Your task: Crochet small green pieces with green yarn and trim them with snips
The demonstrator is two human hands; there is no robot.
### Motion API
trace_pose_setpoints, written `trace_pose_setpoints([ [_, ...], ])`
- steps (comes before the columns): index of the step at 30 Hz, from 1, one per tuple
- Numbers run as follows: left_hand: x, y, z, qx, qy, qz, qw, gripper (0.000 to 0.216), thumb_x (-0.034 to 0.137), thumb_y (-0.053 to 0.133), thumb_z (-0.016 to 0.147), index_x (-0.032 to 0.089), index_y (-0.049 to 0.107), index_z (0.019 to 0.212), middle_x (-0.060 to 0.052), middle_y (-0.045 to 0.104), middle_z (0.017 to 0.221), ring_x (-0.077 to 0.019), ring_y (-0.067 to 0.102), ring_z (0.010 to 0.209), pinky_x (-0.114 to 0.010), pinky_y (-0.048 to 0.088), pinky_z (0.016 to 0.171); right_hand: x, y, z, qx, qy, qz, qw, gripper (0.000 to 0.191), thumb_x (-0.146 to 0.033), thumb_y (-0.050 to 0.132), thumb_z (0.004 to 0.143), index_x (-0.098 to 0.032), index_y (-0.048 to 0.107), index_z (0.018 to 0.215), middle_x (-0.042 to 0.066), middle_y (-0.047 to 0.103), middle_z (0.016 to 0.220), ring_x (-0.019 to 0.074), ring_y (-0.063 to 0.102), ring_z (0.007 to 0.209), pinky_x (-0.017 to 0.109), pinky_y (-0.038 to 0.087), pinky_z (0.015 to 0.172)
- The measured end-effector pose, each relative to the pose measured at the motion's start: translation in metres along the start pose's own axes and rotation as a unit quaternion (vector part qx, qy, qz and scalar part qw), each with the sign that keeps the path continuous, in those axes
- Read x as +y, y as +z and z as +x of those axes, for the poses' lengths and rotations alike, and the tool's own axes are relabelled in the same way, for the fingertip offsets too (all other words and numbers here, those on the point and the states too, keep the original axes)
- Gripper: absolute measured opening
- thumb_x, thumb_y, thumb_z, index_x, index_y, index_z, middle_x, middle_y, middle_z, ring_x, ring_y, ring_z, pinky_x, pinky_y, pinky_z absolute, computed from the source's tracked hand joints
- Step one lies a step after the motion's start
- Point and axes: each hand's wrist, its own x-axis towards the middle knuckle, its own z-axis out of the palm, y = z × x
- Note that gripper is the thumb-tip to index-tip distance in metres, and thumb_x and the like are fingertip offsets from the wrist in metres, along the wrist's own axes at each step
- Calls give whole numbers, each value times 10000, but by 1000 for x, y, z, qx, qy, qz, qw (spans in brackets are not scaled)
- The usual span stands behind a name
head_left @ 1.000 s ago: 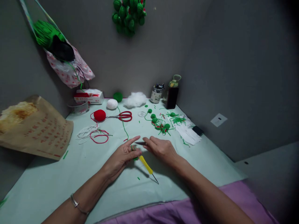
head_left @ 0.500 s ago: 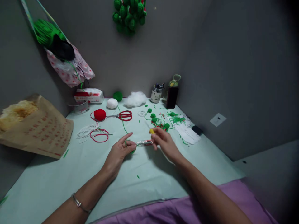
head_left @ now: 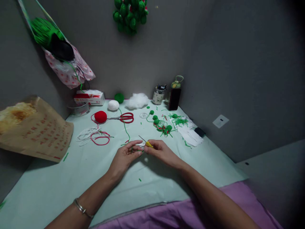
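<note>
My left hand pinches a small green crochet piece between thumb and fingers, just above the pale green table. My right hand meets it from the right, closed on a yellow-handled crochet hook whose metal tip points up and to the left. Something small and pale shows between the two hands; I cannot make it out. A green yarn strand runs from the hands toward the green yarn ball at the back.
Red scissors, a red yarn ball, a white ball, stuffing, a jar and a dark bottle stand behind. Small green balls and white paper lie right; a brown bag left.
The yellow hook lay on the table under my hands a second ago. My right hand picked it up, swung right, and has come back to meet my left hand.
</note>
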Motion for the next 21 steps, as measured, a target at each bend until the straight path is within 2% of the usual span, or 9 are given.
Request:
trace_pose_setpoints([
  [3, -2, 3, 2, 1, 11, 21, 1000, 269, 308, 808, 719, 176, 728, 940, -33, 720, 840, -192, 630, 810, -309, 456, 773, 0, 4, 3, -5, -5, 11, 1000, 435, -542, 664, 866, -194, 472, 687, -56, 338, 658, 104, 275, 601, 264, 216, 549],
  [7, 0, 8, 0, 8, 23, 54, 998, 155, 284, 759, 719, 191, 658, 791, 15, 629, 722, -163, 553, 702, -276, 418, 678, -2, 11, 2, -12, -7, 36, 999, 481, -604, 666, 834, -193, 469, 679, -56, 336, 652, 103, 269, 605, 257, 222, 549],
  [11, 2, 8, -5, 11, 31, 86, 996, 150, 204, 731, 654, 201, 606, 736, 42, 570, 684, -147, 493, 664, -253, 374, 633, -1, 15, -1, -18, 1, 60, 998, 497, -633, 670, 810, -190, 486, 683, -54, 374, 634, 99, 299, 585, 250, 239, 542],
  [15, 0, 4, -4, 3, 15, 116, 993, 88, 244, 705, 685, 185, 663, 736, 54, 508, 593, -128, 390, 558, -256, 287, 552, 1, 13, 2, 41, -10, 48, 998, 438, -546, 712, 818, -188, 512, 666, -52, 384, 633, 109, 318, 600, 254, 255, 562],
  [19, 1, 3, -2, -29, 17, 120, 992, 186, 362, 680, 769, 178, 706, 775, 16, 579, 643, -159, 481, 627, -273, 350, 613, 0, 12, 5, 66, -42, 48, 996, 404, -549, 730, 797, -184, 572, 724, 1, 514, 763, 146, 454, 728, 268, 348, 639],
  [21, 2, 5, -1, -43, 26, 121, 991, 215, 391, 658, 799, 182, 687, 756, 7, 594, 678, -171, 510, 676, -275, 377, 652, 1, 13, 4, 47, -41, 58, 996, 409, -584, 643, 853, -186, 577, 786, -4, 528, 736, 131, 451, 656, 261, 350, 595],
])
